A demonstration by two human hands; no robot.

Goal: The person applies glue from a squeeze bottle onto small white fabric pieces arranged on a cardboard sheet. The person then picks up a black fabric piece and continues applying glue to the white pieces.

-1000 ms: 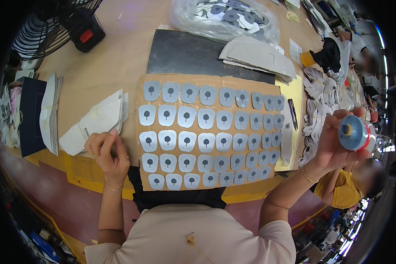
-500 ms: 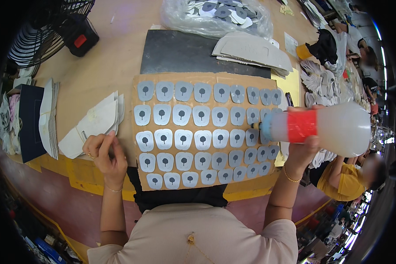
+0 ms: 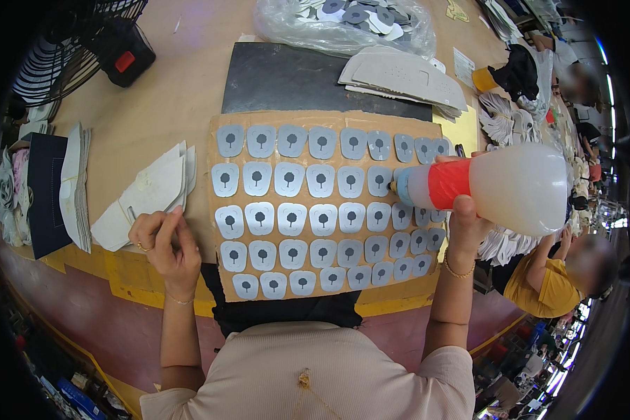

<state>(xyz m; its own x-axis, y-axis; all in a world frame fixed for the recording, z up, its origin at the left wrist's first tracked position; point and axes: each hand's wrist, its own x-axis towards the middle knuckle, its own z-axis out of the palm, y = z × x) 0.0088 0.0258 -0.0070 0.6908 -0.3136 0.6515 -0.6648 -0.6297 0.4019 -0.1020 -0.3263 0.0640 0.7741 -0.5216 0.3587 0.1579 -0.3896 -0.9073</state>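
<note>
My right hand [image 3: 469, 220] is wrapped round a translucent squeeze bottle [image 3: 518, 189] with a red band and a pale blue neck. The bottle lies sideways, its nozzle pointing left over the second row of pieces on a cardboard sheet [image 3: 308, 192]. Several rows of silvery-grey rounded pieces [image 3: 322, 220], each bearing a dark tree-like mark, lie spread on that sheet. The bottle hides some right-hand pieces. Left of the sheet, my left hand [image 3: 166, 245] has its fingers curled in, with nothing visible in them. It is nearest to a stack of off-white cut pieces [image 3: 150, 189].
Behind the sheet lie a black mat [image 3: 280, 80], a stack of pale curved pieces [image 3: 402, 80] and a clear plastic bag [image 3: 343, 35] of grey and white pieces. A black fan [image 3: 84, 49] stands far left. A person in yellow [image 3: 539, 283] is at the right.
My right hand has moved slightly left with the bottle, so the nozzle now sits farther left and a little farther back over the second row. My left hand has barely moved.
</note>
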